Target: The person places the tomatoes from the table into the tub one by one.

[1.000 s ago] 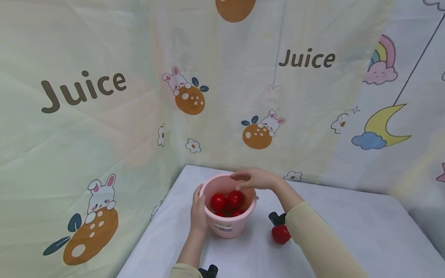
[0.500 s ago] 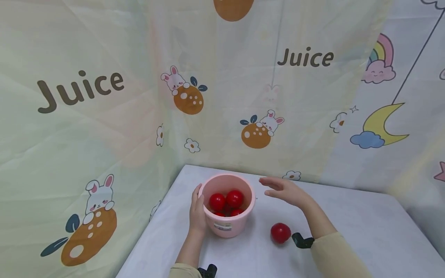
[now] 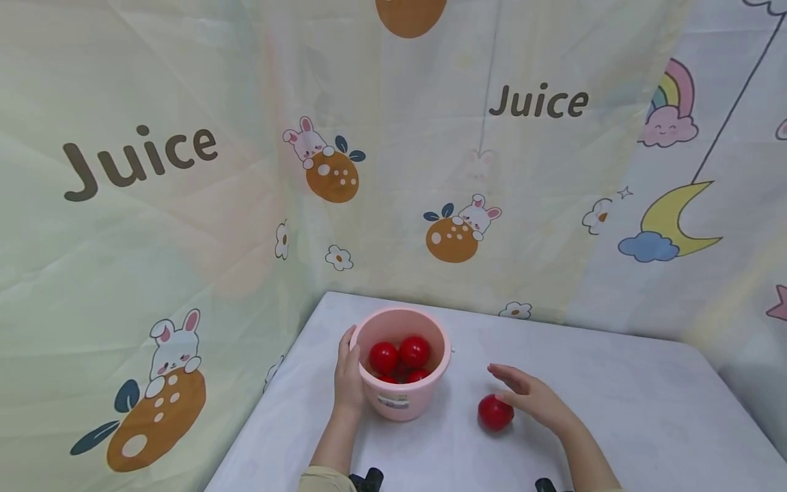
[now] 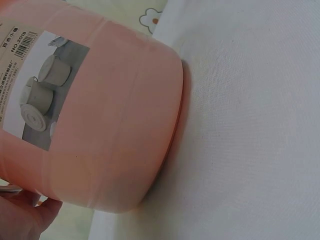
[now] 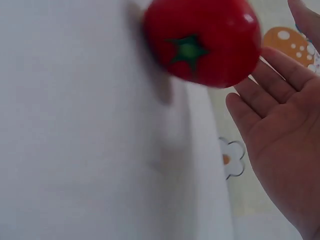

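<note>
A pink bucket stands upright on the white-covered table, with several red tomatoes inside. My left hand holds its left side, thumb close to the rim; in the left wrist view fingertips touch the wall below the printed label. To the right of the bucket, a single red tomato with a green star-shaped calyx lies on the cloth. My right hand is over its right side, fingers extended and spread from the thumb, palm toward the tomato and gripping nothing.
The white tabletop extends to the right of both hands. Behind it and along the left hang printed curtains with rabbits and the word Juice. Black wrist straps show at the bottom edge.
My right hand has left the bucket's opening, moved right, then come down and back toward the lone tomato. The left hand and the bucket stay in place.
</note>
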`<state>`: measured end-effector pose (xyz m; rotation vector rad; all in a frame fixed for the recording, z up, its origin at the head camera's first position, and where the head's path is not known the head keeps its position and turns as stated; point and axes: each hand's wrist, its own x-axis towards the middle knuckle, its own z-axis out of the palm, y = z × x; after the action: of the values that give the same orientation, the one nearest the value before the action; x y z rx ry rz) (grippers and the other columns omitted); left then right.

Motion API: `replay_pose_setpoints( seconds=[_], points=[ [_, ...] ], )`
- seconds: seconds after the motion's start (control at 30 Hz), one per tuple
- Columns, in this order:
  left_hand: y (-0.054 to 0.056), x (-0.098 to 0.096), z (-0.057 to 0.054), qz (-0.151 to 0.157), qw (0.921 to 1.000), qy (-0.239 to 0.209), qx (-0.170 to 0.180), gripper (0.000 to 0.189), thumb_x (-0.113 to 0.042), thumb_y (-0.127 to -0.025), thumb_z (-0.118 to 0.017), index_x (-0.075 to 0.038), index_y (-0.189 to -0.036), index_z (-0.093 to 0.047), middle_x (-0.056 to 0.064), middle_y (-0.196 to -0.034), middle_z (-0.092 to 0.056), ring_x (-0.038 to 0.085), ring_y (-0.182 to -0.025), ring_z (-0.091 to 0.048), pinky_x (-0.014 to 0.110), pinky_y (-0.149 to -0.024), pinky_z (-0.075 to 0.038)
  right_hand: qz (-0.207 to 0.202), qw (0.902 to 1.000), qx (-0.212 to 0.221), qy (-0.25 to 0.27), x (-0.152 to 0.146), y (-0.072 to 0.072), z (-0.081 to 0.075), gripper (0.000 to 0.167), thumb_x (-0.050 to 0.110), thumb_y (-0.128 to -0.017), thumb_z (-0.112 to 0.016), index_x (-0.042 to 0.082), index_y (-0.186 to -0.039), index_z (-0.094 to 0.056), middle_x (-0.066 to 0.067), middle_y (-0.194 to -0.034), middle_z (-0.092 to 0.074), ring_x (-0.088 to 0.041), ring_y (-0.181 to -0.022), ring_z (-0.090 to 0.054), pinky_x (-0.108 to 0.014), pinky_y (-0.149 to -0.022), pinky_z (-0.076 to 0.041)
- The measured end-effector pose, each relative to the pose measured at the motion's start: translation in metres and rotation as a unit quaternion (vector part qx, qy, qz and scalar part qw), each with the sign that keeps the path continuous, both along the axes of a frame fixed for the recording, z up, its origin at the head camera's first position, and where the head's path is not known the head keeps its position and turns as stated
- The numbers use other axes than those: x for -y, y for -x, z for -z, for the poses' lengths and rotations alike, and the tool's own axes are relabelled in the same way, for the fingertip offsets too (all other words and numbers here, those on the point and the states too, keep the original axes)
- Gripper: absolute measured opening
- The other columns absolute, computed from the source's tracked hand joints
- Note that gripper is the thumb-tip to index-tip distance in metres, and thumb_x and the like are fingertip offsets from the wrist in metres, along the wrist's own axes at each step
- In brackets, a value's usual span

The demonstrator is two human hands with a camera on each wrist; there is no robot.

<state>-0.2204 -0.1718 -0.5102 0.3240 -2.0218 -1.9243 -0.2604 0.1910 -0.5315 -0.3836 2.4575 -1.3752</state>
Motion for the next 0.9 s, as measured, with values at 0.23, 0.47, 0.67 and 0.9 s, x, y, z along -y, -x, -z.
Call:
replay_pose_setpoints(
  seconds=[0.23, 0.47, 0.67, 0.9],
  points=[
    [0.001, 0.002, 0.001, 0.003, 1.0000, 0.003, -0.005, 0.044, -0.050, -0.102, -0.038, -0.049, -0.145, -0.032, -0.016, -0.153, -0.040, 0.018, -0.145, -0.034, 0.061, -0.114, -0.033, 0.005, 0.9998, 0.011, 0.015, -0.006, -0.009, 0.020, 0.070, 0.039, -0.085, -0.074, 0.020, -0.146, -0.047, -0.007, -0.149, -0.051, -0.035, -0.144, -0.039, -0.049, -0.107, -0.047],
    [0.001, 0.001, 0.003, 0.002, 1.0000, 0.001, 0.002, 0.044, -0.052, -0.102, -0.038, -0.051, -0.145, -0.032, -0.018, -0.151, -0.040, 0.017, -0.145, -0.034, 0.061, -0.114, -0.034, 0.007, 0.9998, 0.016, 0.013, -0.008, -0.013, 0.029, 0.070, 0.038, -0.081, -0.078, 0.022, -0.144, -0.050, -0.007, -0.147, -0.051, -0.037, -0.140, -0.040, -0.049, -0.102, -0.051],
    [0.001, 0.000, 0.003, 0.003, 1.0000, 0.000, -0.001, 0.042, -0.053, -0.101, -0.038, -0.053, -0.143, -0.032, -0.021, -0.150, -0.041, 0.015, -0.145, -0.035, 0.060, -0.114, -0.034, 0.002, 0.9999, 0.013, 0.010, -0.009, -0.015, 0.034, 0.074, 0.038, -0.078, -0.081, 0.023, -0.144, -0.050, -0.008, -0.148, -0.050, -0.040, -0.141, -0.037, -0.050, -0.099, -0.052],
    [0.001, 0.000, 0.003, 0.001, 1.0000, 0.000, -0.005, 0.041, -0.052, -0.101, -0.038, -0.053, -0.143, -0.033, -0.022, -0.148, -0.042, 0.014, -0.143, -0.036, 0.060, -0.113, -0.035, 0.001, 0.9999, 0.009, -0.005, -0.008, -0.016, 0.035, 0.078, 0.040, -0.075, -0.083, 0.025, -0.144, -0.050, -0.009, -0.149, -0.048, -0.041, -0.141, -0.035, -0.055, -0.100, -0.051]
  ],
)
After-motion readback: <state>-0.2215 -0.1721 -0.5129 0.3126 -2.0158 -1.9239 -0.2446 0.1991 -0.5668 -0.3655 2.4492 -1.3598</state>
